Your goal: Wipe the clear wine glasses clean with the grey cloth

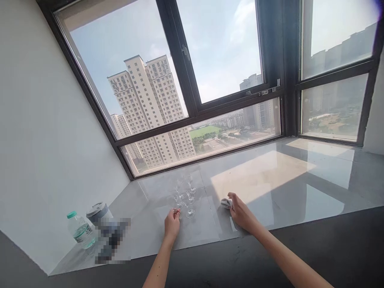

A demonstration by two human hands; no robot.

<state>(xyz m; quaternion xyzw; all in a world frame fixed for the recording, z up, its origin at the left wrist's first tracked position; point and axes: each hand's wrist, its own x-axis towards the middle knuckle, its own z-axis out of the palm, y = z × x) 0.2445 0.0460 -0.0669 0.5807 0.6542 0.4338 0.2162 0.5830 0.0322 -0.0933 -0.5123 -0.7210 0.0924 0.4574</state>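
Several small clear stemmed glasses [190, 212] stand close together on the grey window ledge [207, 230]. My left hand [172, 224] is at the near left side of this group. Its fingers are closed in a pinch on what looks like one of the stemmed glasses; the clear outline is faint and partly hidden by the fingers. To the right of the glasses, my right hand [239, 212] grips a bunched grey-and-white cloth [225, 203] just above or against the ledge; I cannot tell which.
On the left, a clear bottle with a green cap [81, 230] stands beside a lidded cup [99, 212]. A blurred-out dark object [112, 242] lies in front of them. Dark window frames [198, 114] border the ledge behind, and a white wall [60, 140] its left side.
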